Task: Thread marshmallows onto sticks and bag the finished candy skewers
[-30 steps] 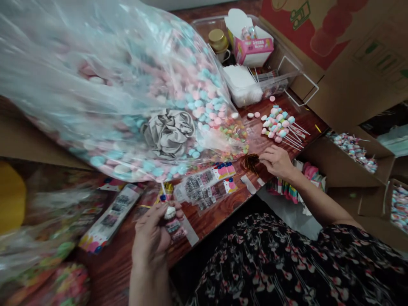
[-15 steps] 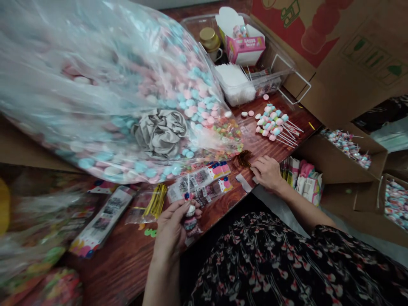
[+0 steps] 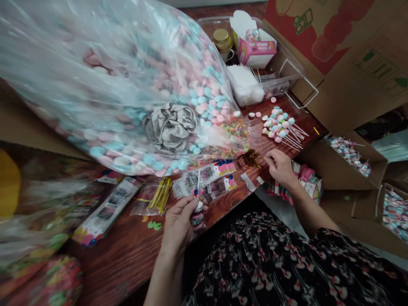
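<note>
My left hand (image 3: 179, 221) is closed around a wrapped candy stick (image 3: 198, 218), its thin white stick pointing away from me. The candy's lower end sits in a clear wrapper. To the right, my right hand (image 3: 281, 168) pinches the end of a thin gold twist tie (image 3: 262, 158), beside a loose bundle of gold ties (image 3: 250, 159). Printed clear bags (image 3: 204, 174) lie flat between my hands. Left of them is a pouch of yellow-gold ties (image 3: 160, 196). Several candy sticks (image 3: 279, 123) are heaped beyond my right hand.
A huge clear bag of pastel candies (image 3: 127, 85) with a grey scrunchie (image 3: 172, 126) on it covers the table's back left. Behind stands a clear plastic bin (image 3: 280, 87) holding a pink box (image 3: 256, 53). Cardboard boxes (image 3: 338, 170) of candy sit below on the right.
My right hand has drawn back to the right from the gold bundle, a tie now pinched in its fingers. My left hand still grips the candy stick. The view has shifted slightly.
</note>
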Demonstrator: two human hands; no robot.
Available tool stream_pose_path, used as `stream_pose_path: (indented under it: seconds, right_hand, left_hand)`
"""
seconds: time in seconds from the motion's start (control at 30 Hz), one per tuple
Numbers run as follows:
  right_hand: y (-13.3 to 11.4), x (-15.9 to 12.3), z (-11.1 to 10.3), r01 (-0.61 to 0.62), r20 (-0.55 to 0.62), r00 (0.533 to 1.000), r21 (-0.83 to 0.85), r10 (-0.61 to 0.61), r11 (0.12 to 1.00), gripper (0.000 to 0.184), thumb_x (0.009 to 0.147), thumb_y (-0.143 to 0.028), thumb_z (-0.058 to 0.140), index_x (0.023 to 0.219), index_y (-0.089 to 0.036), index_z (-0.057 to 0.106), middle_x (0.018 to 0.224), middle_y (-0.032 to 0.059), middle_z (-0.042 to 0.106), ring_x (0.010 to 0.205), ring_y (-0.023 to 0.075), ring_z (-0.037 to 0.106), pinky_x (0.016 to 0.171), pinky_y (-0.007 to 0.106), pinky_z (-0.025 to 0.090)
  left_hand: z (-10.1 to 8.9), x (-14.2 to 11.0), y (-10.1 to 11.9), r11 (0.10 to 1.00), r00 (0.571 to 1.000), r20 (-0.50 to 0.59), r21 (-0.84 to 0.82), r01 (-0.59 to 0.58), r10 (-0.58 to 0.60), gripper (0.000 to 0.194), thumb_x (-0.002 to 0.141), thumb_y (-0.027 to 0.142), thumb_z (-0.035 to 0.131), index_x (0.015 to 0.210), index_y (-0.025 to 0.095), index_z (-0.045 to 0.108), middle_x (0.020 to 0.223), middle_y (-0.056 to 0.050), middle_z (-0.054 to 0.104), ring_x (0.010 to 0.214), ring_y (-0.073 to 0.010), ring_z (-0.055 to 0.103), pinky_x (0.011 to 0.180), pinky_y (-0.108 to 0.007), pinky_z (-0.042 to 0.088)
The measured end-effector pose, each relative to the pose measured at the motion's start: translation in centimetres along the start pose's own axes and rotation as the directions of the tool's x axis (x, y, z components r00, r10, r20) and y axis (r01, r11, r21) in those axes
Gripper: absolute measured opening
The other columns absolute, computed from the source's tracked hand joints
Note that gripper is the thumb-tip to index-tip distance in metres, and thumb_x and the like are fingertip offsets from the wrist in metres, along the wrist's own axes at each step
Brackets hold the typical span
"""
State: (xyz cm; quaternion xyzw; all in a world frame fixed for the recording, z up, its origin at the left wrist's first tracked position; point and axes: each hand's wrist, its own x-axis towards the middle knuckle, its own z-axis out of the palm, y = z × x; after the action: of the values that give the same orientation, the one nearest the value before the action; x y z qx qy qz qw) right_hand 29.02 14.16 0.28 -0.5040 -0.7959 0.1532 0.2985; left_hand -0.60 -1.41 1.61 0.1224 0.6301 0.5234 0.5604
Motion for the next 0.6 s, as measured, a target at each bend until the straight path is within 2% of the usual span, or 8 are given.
stream_pose_path:
  seconds: [0.1,0.17,0.3,0.4,0.5,0.6]
  right_hand:
    - [-0.2,0.1,-0.9,-0.078,0.033,0.997,0.265,0.071,0.961,0.014,0.088,-0.019,0.053,0.075,-0.020,0.056,0.071,-0.0003,0.058,0.067,0.0148,0.053,0.065,0.028,0.041]
    - [-0.9,0.0,-1.1,-0.096,0.072,0.995,0.381,0.074,0.920,0.013,0.088,-0.022,0.054,0.075,-0.020,0.057,0.070,-0.0017,0.057,0.067,0.0137,0.053,0.065,0.027,0.042]
    - [-2.4,-0.4,-0.9,-0.078,0.064,0.996,0.450,0.055,0.890,0.012,0.091,-0.025,0.054,0.081,-0.020,0.059,0.075,-0.0009,0.059,0.071,0.0141,0.055,0.068,0.027,0.045]
    - [-2.2,-0.3,-0.8,-0.016,0.033,0.999,0.319,0.006,0.947,0.013,0.092,-0.025,0.056,0.081,-0.020,0.061,0.078,0.0009,0.062,0.074,0.0156,0.058,0.071,0.029,0.046]
    - [-1.1,-0.6,-0.7,0.073,0.106,0.992,0.017,-0.074,0.997,0.013,0.090,-0.030,0.063,0.080,-0.020,0.065,0.083,0.0043,0.065,0.082,0.0195,0.059,0.076,0.033,0.046]
    - [-0.6,-1.3,0.0,0.115,0.117,0.989,-0.178,-0.095,0.977,0.015,0.089,-0.035,0.066,0.089,-0.020,0.069,0.088,0.0068,0.067,0.085,0.0222,0.057,0.078,0.035,0.044]
  left_hand:
    - [1.0,-0.4,0.5,0.994,0.991,0.094,-0.033,0.102,-0.099,0.027,0.062,0.032,0.084,0.079,0.015,0.072,0.075,-0.004,0.073,0.061,-0.0134,0.066,0.056,-0.022,0.053]
    - [2.2,-0.6,0.9,0.988,0.971,0.187,-0.021,0.156,-0.149,0.030,0.063,0.032,0.083,0.085,0.014,0.072,0.076,-0.006,0.073,0.060,-0.0141,0.066,0.056,-0.023,0.053]
    - [4.8,-0.7,1.8,0.990,0.925,0.358,0.000,0.140,-0.131,0.031,0.064,0.032,0.082,0.086,0.012,0.072,0.077,-0.008,0.074,0.056,-0.0129,0.064,0.053,-0.022,0.050]
    - [5.3,-0.6,2.0,0.991,0.926,0.360,-0.024,0.132,-0.114,0.028,0.063,0.030,0.082,0.082,0.012,0.073,0.076,-0.008,0.074,0.058,-0.0137,0.065,0.055,-0.024,0.053]
    - [4.6,-0.3,1.5,0.988,0.961,0.256,-0.085,0.132,-0.107,0.026,0.060,0.028,0.083,0.078,0.013,0.071,0.075,-0.005,0.073,0.061,-0.0144,0.066,0.057,-0.025,0.056]
    - [3.7,0.0,0.8,0.985,0.981,0.160,-0.119,0.125,-0.105,0.026,0.058,0.027,0.084,0.075,0.013,0.070,0.071,-0.003,0.071,0.058,-0.0134,0.065,0.054,-0.024,0.055]
